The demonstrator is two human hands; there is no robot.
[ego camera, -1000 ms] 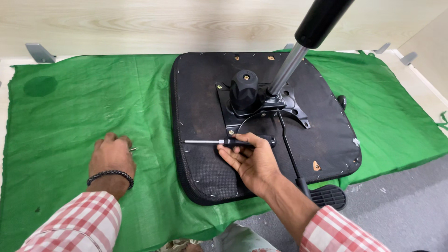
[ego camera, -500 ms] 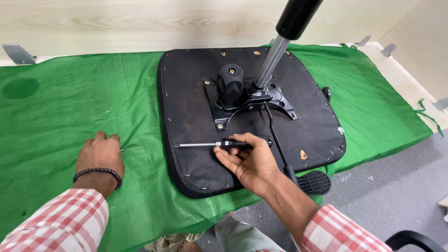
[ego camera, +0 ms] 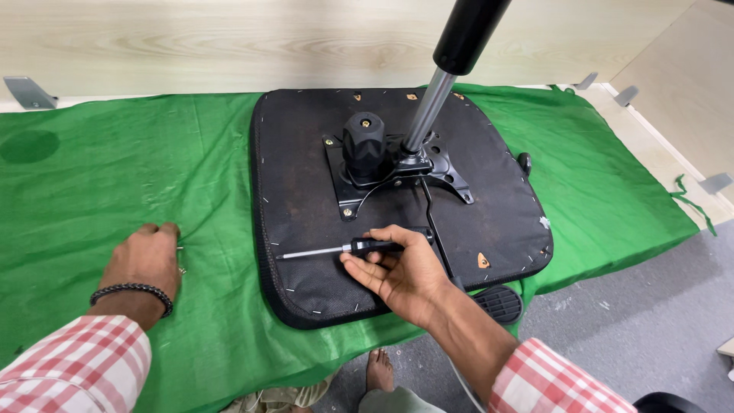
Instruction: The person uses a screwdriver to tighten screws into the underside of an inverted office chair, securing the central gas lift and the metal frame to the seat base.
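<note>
From the head view there is one upturned chair seat (ego camera: pixel 397 206), black, lying on a green cloth (ego camera: pixel 115 176) that covers the bench, with one knob (ego camera: pixel 363 145) and one gas cylinder (ego camera: pixel 443 84) rising from its metal plate. The right hand (ego camera: pixel 401 271) (palm half up) is clamped on one screwdriver (ego camera: pixel 340 248), lying flat across the seat, tip pointing left. The left hand (ego camera: pixel 145 260) rests curled, knuckles down, on the cloth beside the seat; I cannot tell what it grips.

The upturned chair seat (ego camera: pixel 397 203) lies on the cloth (ego camera: pixel 115 176); the screwdriver (ego camera: pixel 336 249) rests on it, at six o'clock from the knob (ego camera: pixel 363 145).
</note>
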